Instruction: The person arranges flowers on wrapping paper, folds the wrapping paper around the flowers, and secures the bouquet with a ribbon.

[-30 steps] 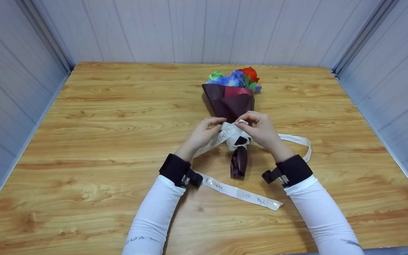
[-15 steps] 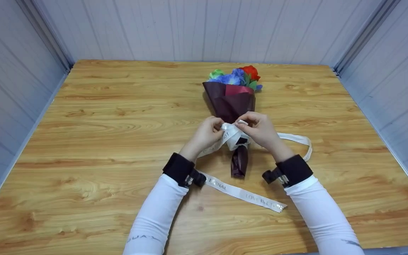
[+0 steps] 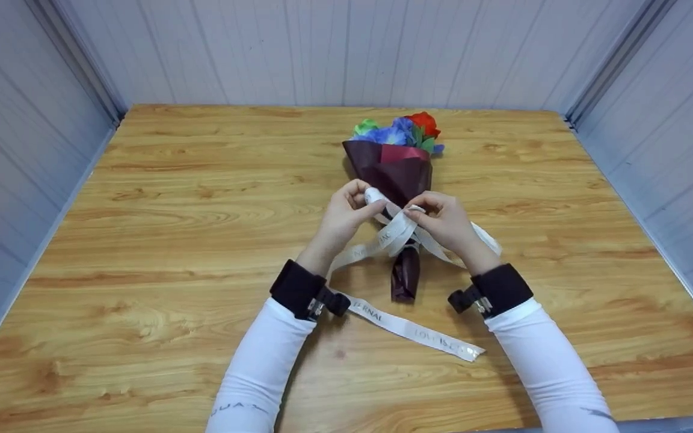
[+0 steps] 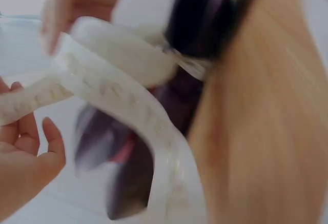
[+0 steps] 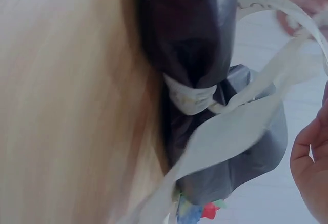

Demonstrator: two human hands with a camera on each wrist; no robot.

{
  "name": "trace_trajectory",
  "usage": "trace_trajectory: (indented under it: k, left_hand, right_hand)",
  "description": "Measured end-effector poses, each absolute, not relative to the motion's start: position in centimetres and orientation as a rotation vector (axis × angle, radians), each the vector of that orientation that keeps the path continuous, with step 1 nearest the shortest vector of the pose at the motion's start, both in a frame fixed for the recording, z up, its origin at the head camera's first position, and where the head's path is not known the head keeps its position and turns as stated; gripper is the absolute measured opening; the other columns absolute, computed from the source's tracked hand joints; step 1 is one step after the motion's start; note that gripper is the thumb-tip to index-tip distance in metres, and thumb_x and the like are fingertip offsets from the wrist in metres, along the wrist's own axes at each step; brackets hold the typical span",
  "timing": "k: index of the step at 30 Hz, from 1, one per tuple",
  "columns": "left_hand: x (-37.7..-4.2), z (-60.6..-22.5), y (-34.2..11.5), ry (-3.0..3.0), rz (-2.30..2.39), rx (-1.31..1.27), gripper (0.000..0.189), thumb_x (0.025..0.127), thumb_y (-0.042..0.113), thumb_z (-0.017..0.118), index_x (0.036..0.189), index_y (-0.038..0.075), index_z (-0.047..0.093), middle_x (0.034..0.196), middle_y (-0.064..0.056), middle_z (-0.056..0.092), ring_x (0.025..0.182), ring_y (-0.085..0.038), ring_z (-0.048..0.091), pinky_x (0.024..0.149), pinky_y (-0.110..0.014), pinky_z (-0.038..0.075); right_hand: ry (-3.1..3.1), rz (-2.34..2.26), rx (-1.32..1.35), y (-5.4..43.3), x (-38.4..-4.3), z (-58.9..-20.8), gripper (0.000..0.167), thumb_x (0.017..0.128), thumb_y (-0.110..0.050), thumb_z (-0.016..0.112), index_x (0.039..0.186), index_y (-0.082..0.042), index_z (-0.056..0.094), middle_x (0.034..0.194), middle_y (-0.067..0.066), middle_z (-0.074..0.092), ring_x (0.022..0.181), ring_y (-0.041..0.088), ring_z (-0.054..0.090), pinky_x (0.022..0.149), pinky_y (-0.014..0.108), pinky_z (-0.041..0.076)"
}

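Note:
A bouquet of red, blue and green flowers in dark maroon wrapping paper (image 3: 382, 168) lies on the table, stem end toward me. White printed ribbon (image 3: 397, 231) is tied round its narrow waist, as the right wrist view also shows at the tied band (image 5: 187, 96). My left hand (image 3: 340, 216), left of the waist, has curled fingers with a ribbon stretch across them; its thumb (image 4: 54, 134) stands apart in the left wrist view. Opposite it, my right hand (image 3: 443, 219) pinches a ribbon loop above the waist between thumb and fingertips.
One long ribbon tail (image 3: 412, 331) lies on the wooden table (image 3: 172, 270) near my left wrist, its cut end toward the right. Another ribbon stretch (image 3: 486, 237) shows behind the right wrist. Pale panel walls (image 3: 322, 54) enclose the table's back and sides.
My left hand has moved from the knot up and left, drawing a ribbon stretch with it. The ribbon at right has pulled inward. My right hand keeps its pinch almost in place.

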State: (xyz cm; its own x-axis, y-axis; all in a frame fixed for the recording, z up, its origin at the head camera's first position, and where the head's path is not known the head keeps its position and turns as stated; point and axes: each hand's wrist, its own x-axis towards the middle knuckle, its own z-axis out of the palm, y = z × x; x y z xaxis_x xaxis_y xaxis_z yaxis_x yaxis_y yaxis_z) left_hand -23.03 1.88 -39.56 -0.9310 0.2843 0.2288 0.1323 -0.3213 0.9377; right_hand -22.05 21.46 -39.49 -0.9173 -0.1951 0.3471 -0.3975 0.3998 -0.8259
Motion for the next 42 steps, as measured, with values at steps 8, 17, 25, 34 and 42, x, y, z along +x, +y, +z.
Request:
trace_trajectory:
  k: [8,17,25,34,42]
  left_hand:
    - [-21.8,-37.3,1.3,1.367,2.643,0.521,0.026,0.086,-0.017,0.047,0.110,-0.010,0.055,0.082,0.002,0.066,0.077,-0.009,0.061,0.072,-0.018,0.048]
    - [-20.2,-34.4,-0.7,1.002,2.873,0.645,0.039,0.090,-0.012,0.047,0.129,-0.009,0.045,0.090,-0.003,0.067,0.089,-0.012,0.063,0.080,-0.022,0.049]
    - [-19.4,-33.2,-1.7,1.640,2.745,0.730,0.041,0.087,-0.018,0.037,0.125,-0.010,0.050,0.108,-0.010,0.069,0.103,-0.017,0.063,0.090,-0.031,0.050]
    - [-19.3,-33.3,-1.8,2.310,2.563,0.684,0.016,0.086,-0.007,0.061,0.099,-0.013,0.067,0.094,-0.020,0.069,0.085,-0.011,0.064,0.079,-0.022,0.049]
    - [-18.5,-32.8,-2.2,2.405,2.482,0.690,0.022,0.085,-0.003,0.054,0.064,-0.002,0.056,0.066,0.002,0.056,0.060,-0.007,0.050,0.058,-0.019,0.041]
  right_hand:
    - [-2.464,1.461,0.478,21.5,-21.6,-38.9,0.007,0.083,0.006,0.065,0.086,0.012,0.067,0.078,0.007,0.064,0.066,-0.001,0.050,0.059,0.013,0.040]
    - [-2.481,1.479,0.468,21.0,-20.6,-37.5,0.008,0.084,0.005,0.064,0.086,0.013,0.066,0.077,0.005,0.063,0.061,-0.001,0.048,0.056,0.012,0.039]
    - [-2.467,1.489,0.480,20.8,-20.2,-37.2,0.008,0.083,0.008,0.063,0.085,0.015,0.065,0.078,0.011,0.063,0.063,0.000,0.049,0.057,0.012,0.039]
    - [-2.479,1.478,0.484,20.9,-20.2,-37.2,0.009,0.084,0.006,0.063,0.086,0.015,0.066,0.080,0.015,0.064,0.064,0.000,0.049,0.057,0.012,0.039]
    - [-2.518,1.450,0.441,20.9,-20.2,-37.1,0.010,0.085,0.005,0.063,0.087,0.014,0.066,0.082,0.016,0.065,0.063,-0.001,0.049,0.058,0.012,0.040]
